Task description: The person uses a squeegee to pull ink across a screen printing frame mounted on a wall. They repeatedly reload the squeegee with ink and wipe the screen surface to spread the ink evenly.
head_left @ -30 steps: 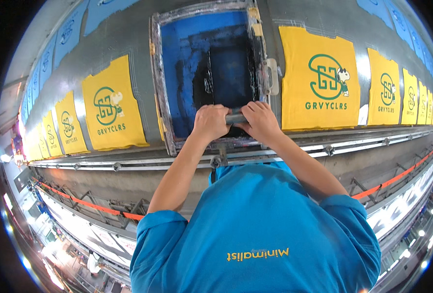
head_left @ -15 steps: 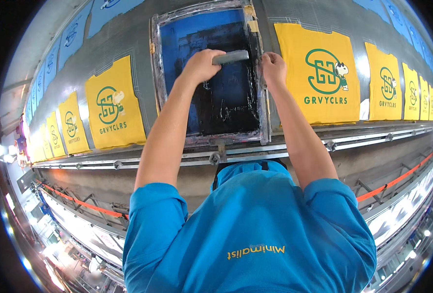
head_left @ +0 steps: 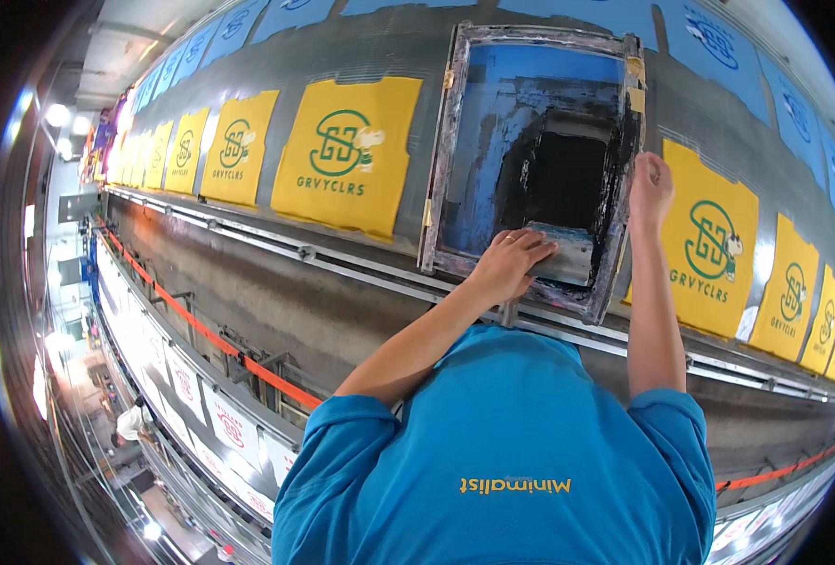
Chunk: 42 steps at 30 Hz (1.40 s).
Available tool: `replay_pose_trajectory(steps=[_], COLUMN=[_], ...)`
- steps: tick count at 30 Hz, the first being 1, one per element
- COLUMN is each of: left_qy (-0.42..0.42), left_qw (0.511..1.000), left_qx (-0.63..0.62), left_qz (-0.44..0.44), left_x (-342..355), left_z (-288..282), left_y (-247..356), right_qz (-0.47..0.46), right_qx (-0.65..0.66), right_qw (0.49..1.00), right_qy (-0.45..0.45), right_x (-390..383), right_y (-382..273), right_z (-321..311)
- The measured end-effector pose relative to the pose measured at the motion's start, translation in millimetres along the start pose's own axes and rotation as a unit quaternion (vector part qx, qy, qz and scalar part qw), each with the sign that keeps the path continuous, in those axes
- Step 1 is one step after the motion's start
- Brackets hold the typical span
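Note:
A printing screen [head_left: 442, 151] with a tape-covered frame lies in front of me over the long grey table. Its blue mesh carries a smeared patch of black ink [head_left: 568, 174]. At the near end of the mesh, my left hand [head_left: 510, 266] is closed on the left end of a flat grey squeegee [head_left: 568, 256]; the squeegee's lower edge against the mesh is hard to see. My right hand [head_left: 653, 193] is beside the screen's right rail, fingers curled and closed. Whatever they may grip there is hidden.
Yellow shirt panels with green prints lie in a row left [head_left: 347, 155] and right [head_left: 705, 240] of the screen. Blue panels [head_left: 714, 47] line the far side. A metal rail [head_left: 305, 252] runs along the table's near edge, an orange bar [head_left: 276, 379] beyond the aisle.
My left hand has brought the squeegee from the upper mesh to the near end. My right hand stays by the right rail. The whole view has shifted and tilted, putting the screen further right.

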<state>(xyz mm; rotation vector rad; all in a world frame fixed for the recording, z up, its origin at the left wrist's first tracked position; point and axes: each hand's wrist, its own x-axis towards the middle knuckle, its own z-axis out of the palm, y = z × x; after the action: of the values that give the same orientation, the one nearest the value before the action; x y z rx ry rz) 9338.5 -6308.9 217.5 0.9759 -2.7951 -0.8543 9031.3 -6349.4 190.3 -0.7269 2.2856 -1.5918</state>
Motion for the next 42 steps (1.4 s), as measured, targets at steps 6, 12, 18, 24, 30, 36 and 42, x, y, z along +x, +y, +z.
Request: replay_pose_trajectory(steps=[6,12,18,24,30,36,42], left_qy=[-0.006,-0.017,-0.031,-0.059,-0.033,-0.047,-0.084], left_qw=[0.999,0.996,0.997,0.996,0.997,0.998,0.996], left_qx=[-0.038,-0.047,0.046,0.068,0.046,0.018,0.016], left_qz=[-0.025,-0.078,-0.044,0.011,0.051,0.045,-0.008], left_x=[-52.8,-112.4,-137.5,-131.7,-70.6,36.5,79.6], left_z=[-81.2,-156.6,-159.4,-172.3,-215.8,-236.1,-234.2], left_y=[-119.5,-262.6,-316.0,-342.1,-360.8,-400.8,-417.0], right_qz=[0.078,0.076,0.055,0.122,0.118,0.118,0.185], right_qx=[-0.010,-0.016,0.034,-0.030,-0.081,-0.105,-0.097], right_qw=[0.995,0.996,0.998,0.991,0.987,0.986,0.973], right_qy=[-0.060,-0.032,-0.009,-0.040,-0.065,-0.061,-0.097], right_x=[-92.1,-183.6,-207.6,-215.9,-218.3,-219.8,-219.9], right_y=[-67.1,-93.4,-81.8,-82.1,-76.5,-75.7,-88.3], right_z=[118.4,278.8,337.7,354.7,358.4,359.6,352.1])
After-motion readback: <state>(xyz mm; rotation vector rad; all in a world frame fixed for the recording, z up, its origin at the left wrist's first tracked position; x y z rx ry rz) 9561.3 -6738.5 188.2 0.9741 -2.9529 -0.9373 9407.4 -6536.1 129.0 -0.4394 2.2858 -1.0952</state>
